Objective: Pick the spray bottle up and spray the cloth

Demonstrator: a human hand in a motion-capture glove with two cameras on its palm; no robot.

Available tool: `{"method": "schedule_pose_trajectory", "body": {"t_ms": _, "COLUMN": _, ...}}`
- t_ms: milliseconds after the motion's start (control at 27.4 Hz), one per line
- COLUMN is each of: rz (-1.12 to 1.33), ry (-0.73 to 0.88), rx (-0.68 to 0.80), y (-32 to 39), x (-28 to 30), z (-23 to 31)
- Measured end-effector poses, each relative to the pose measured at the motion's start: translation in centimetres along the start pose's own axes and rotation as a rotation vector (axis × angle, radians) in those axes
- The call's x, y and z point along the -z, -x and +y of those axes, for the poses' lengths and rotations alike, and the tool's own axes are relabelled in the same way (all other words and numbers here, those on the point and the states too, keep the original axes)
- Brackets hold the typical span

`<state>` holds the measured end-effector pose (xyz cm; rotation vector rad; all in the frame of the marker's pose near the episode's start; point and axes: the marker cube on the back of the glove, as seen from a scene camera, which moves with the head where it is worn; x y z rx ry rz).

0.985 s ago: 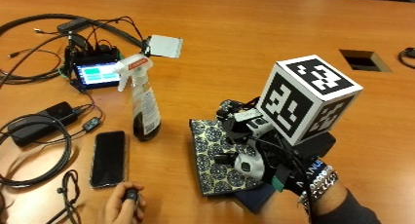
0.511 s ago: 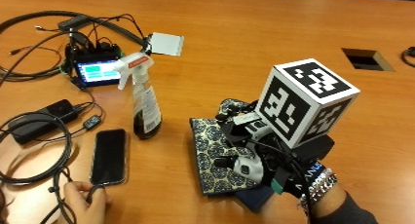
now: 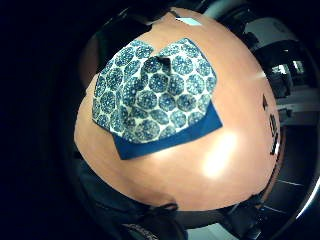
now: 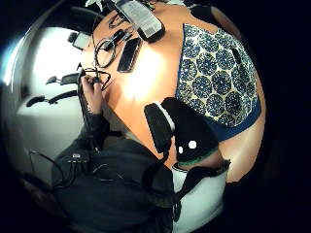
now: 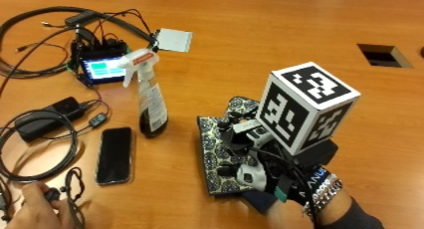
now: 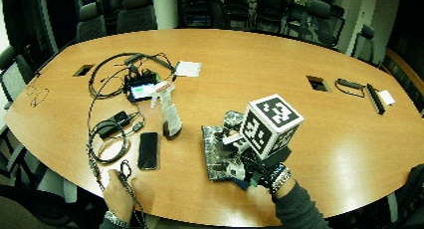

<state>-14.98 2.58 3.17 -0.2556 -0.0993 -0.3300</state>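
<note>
Outside view: one tall dark spray bottle with a white trigger head [image 5: 150, 98] stands upright on the smooth wooden table [image 5: 278, 35], beside one flat black phone [image 5: 114, 155] and left of one folded blue-and-white patterned cloth [image 5: 213, 154]. One black-gloved right hand [image 5: 255, 157] is over that cloth; whether its fingers are straight or curled I cannot tell. One bare hand [image 5: 36, 211] is among black cables. Little-finger palm view: the cloth's hexagon print overlies a plain navy layer. Thumb palm view: same single cloth, phone nearby.

Bare table [image 5: 185, 139] between cloth [image 5: 213, 154] and spray bottle [image 5: 150, 102], phone [image 5: 115, 155] probably just clear
</note>
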Motion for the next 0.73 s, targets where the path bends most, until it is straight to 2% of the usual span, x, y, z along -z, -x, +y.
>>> {"method": "schedule_pose_trajectory", "body": {"t_ms": 730, "rz": -0.006, "ry": 0.008, "rx": -0.014, "y": -0.43, "x": -0.34, "z": 0.1}}
